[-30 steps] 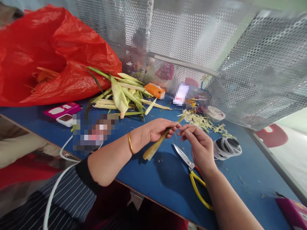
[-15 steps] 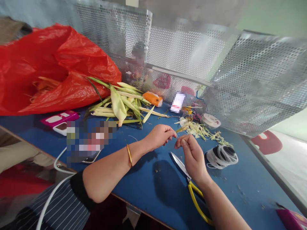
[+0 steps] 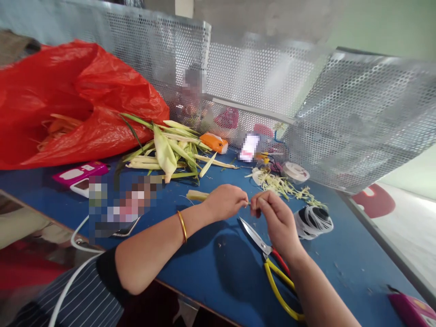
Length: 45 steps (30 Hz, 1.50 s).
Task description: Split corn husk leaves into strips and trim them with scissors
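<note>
My left hand [image 3: 226, 202], with a gold bangle on the wrist, is closed round a pale corn husk [image 3: 196, 195]. The husk's wide end sticks out behind the hand, and a fine thread shows beside it. Almost touching its fingertips, my right hand [image 3: 274, 218] pinches finger and thumb together. What it grips there is too small to make out. Under the right hand and forearm lie scissors [image 3: 256, 236] with yellow and red handles, blades pointing away. A spool of black and white thread [image 3: 312, 223] stands just right of the right hand.
A heap of corn husks [image 3: 165, 154] lies at the back left, by a big red plastic bag [image 3: 119, 91]. Shredded husk trimmings [image 3: 281, 185], a roll of white tape [image 3: 296, 172] and an orange tissue pack [image 3: 214, 143] are further back. Perforated metal panels [image 3: 252, 77] fence the blue table.
The left hand has turned over, palm down, so the husk now points back behind it. Both hands stay close together, fingertips nearly meeting. The camera view has shifted slightly.
</note>
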Each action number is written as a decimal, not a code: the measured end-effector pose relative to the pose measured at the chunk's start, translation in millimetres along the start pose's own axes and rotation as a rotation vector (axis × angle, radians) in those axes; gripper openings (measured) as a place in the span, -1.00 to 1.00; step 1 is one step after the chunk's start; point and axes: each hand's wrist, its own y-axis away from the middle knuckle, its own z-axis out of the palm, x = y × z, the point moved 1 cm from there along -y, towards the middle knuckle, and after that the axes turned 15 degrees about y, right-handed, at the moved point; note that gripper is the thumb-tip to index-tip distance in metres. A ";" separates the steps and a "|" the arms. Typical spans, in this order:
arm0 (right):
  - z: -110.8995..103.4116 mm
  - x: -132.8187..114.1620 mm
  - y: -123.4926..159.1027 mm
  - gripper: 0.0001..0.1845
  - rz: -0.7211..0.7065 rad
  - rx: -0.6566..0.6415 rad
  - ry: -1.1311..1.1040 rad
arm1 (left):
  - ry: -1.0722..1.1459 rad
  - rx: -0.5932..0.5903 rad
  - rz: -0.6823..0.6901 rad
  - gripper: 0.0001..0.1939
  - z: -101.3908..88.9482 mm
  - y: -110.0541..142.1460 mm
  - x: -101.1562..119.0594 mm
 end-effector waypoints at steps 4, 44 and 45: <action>-16.0 11.4 -7.7 -0.71 0.208 -0.106 -0.205 | 0.124 -0.189 0.173 -0.82 1.7 2.1 4.1; 10.0 23.9 -8.0 -0.87 0.524 -0.049 -0.887 | 0.453 0.258 0.017 -0.81 -8.8 -1.1 4.7; 14.3 22.4 -6.7 -0.84 0.490 -0.001 -0.855 | 0.410 0.315 0.013 -0.81 -7.6 -1.9 2.8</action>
